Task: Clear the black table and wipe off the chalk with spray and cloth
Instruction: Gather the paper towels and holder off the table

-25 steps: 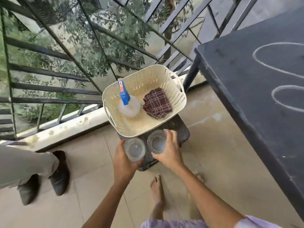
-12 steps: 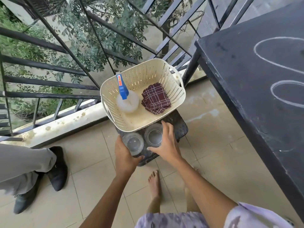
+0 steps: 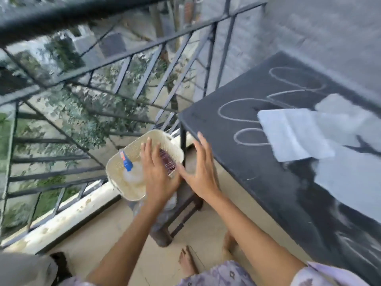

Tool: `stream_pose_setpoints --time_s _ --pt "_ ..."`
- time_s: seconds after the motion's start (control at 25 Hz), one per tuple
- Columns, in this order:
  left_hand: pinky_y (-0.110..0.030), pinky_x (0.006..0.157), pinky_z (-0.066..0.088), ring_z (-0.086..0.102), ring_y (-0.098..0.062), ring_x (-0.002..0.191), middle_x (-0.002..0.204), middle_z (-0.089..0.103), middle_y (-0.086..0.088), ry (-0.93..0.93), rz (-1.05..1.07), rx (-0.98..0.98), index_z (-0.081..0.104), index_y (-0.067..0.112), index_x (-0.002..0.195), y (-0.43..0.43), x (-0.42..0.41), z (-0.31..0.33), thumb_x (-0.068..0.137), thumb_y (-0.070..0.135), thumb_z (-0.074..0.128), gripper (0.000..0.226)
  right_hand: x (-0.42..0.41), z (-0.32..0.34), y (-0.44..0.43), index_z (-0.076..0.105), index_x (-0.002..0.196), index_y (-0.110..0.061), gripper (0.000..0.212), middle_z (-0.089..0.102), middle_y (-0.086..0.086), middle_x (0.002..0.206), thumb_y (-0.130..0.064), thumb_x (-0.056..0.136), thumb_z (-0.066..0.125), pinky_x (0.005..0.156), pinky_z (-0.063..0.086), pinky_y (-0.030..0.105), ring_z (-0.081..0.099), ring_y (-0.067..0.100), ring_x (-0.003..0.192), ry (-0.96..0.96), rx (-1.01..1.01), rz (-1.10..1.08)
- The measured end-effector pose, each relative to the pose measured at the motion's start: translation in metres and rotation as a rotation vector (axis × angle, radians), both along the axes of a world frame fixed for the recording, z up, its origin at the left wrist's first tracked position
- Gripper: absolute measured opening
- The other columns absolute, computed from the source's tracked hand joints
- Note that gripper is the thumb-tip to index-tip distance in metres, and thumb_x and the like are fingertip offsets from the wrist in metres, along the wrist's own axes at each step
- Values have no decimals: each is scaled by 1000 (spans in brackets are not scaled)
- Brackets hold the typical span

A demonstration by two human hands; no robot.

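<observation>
1. Both my hands hang over the cream basket [image 3: 115,172], which sits on a dark stool [image 3: 185,205] just off the corner of the black table [image 3: 237,162]. Frame is motion-blurred.
2. Left hand [image 3: 156,174]: fingers straight and loosely spread, holding nothing. Right hand [image 3: 200,170]: fingers splayed wide, holding nothing.
3. The table is not cleared. White sheets [image 3: 294,135] lie flat on it, overlapping the chalk ovals [image 3: 237,112].
4. Key relation, as I judge the next move: the sheets lie to the right of and beyond my right hand, up on the tabletop, well apart from it. The nearest sheet's long axis runs diagonally, far-left to near-right, with its left edge facing that hand. Right hand is plainly the nearer one; left hand would have to cross over.
5. Spray bottle [image 3: 129,168] lies in the basket just left of my left hand, blue head toward the railing [image 3: 144,54].
6. Plaid cloth [image 3: 168,164] sits in the basket between the two hands, partly hidden by left fingers.
7. Wiping, I reckon, waits on lifting the sheets.
</observation>
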State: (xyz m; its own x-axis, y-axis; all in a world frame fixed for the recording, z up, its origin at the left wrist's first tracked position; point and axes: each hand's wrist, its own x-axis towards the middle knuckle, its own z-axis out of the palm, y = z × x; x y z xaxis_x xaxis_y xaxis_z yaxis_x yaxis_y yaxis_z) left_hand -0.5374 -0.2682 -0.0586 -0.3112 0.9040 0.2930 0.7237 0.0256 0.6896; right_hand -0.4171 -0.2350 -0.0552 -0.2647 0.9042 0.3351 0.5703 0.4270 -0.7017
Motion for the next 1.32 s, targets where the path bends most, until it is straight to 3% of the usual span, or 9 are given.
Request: stream_pose_setpoints --time_s 0.12,0.36,0.68,0.8,0.88,1.0,1.04,1.16,1.32 --pt "-57 112 20 15 -45 139 147 21 -31 -2 -115 166 37 -11 130 48 47 74 79 22 62 66 49 80 24 38 134 5 65 26 22 149 -24 83 66 111 32 42 27 32 138 42 189 -143" --pt "-50 115 19 9 -34 143 152 16 -17 -98 -446 417 34 -4 134 101 196 174 80 17 63 65 175 193 34 40 132 9 65 29 25 147 -29 83 60 111 31 39 29 30 138 110 452 -427" --pt "-38 116 12 6 -29 144 153 18 -17 -183 -846 452 33 0 134 77 438 217 81 22 60 63 397 229 -24 44 130 5 61 34 20 146 -32 85 61 111 30 40 31 30 138 -58 612 -821" --pt "-45 116 17 14 -31 143 150 27 -19 -153 -1002 387 34 -1 135 53 516 197 82 21 56 62 485 198 -64 49 129 0 58 39 14 145 -35 84 61 112 26 35 32 27 137 -163 487 -968" --pt "-45 115 22 22 -36 140 145 34 -21 -110 -1112 242 35 -3 134 34 557 171 81 19 60 63 538 163 -93 48 130 -5 59 37 11 147 -36 83 66 113 23 35 29 25 139 -182 251 -1021" --pt "-16 108 26 34 -33 134 141 38 -19 -81 -1270 -53 32 0 136 3 586 124 81 11 65 65 590 103 -134 38 139 -14 72 24 4 154 -48 82 65 115 15 32 17 20 143 -184 -149 -1063" --pt "-15 106 27 37 -30 132 141 39 -16 -60 -1309 -134 30 3 137 -6 592 109 82 12 64 64 602 85 -144 32 142 -17 79 18 1 156 -54 80 63 115 14 34 12 19 144 -225 -270 -1068" --pt "-29 110 27 32 -24 135 148 32 -9 63 -1328 -358 24 11 141 -20 611 72 88 21 57 62 634 44 -162 14 148 -20 103 4 -1 159 -68 71 62 116 11 44 2 22 145 -391 -571 -1009" --pt "-27 109 27 32 -24 136 151 28 -8 151 -1325 -574 21 11 143 -29 625 53 93 20 50 58 646 19 -168 19 146 -17 103 23 4 153 -59 67 71 113 21 40 19 24 140 -482 -570 -968"
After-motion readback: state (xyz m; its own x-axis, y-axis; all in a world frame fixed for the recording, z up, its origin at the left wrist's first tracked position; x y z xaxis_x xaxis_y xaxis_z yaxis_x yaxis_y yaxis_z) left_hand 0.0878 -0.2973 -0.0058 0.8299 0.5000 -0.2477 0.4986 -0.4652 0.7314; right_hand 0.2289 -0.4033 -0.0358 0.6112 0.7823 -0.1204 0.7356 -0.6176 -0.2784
